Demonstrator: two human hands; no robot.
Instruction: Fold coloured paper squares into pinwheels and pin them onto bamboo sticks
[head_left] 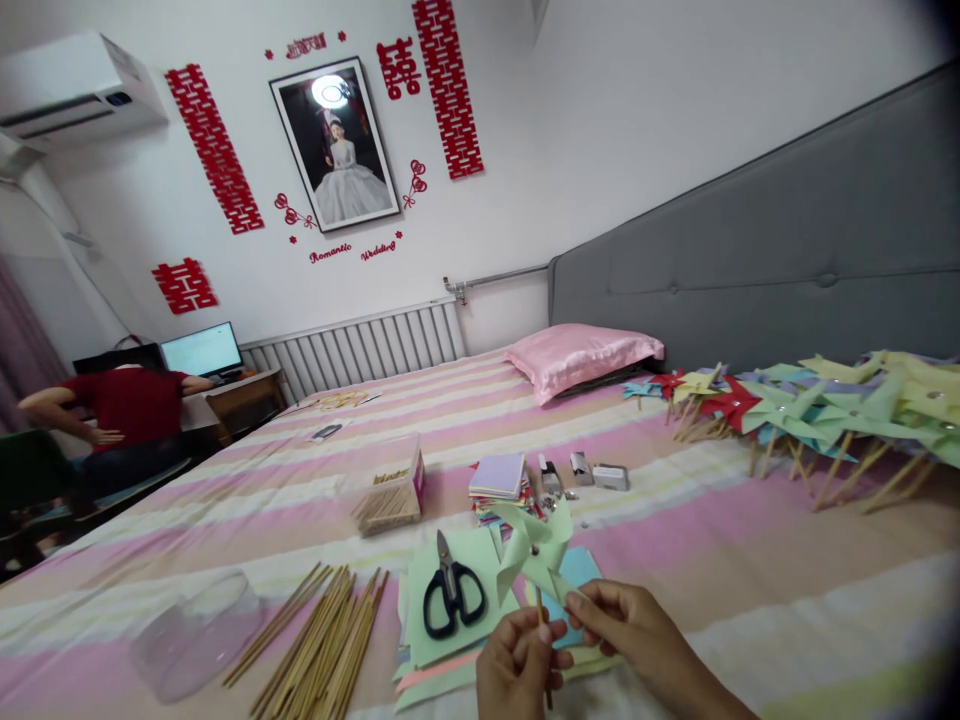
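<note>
A pale green paper pinwheel [537, 550] stands upright on a thin wooden stick, a pin at its centre. My left hand [517, 660] is wrapped round the stick below the blades. The fingers of my right hand [630, 620] pinch the tip of the lower right blade. Beneath the pinwheel lies a stack of coloured paper sheets [427, 640], partly hidden by my hands. Dark-handled scissors [451, 590] rest on that stack, points away from me. Loose wooden sticks [322, 640] lie in a bundle to the left.
Several finished pinwheels [787, 410] are heaped at the right by the grey headboard [772, 240]. Beyond the scissors are a clear box of sticks [390, 495], square papers [499, 475] and small pin boxes [577, 468]. A clear plastic container [195, 635] lies left. A person [131, 410] sits at a desk.
</note>
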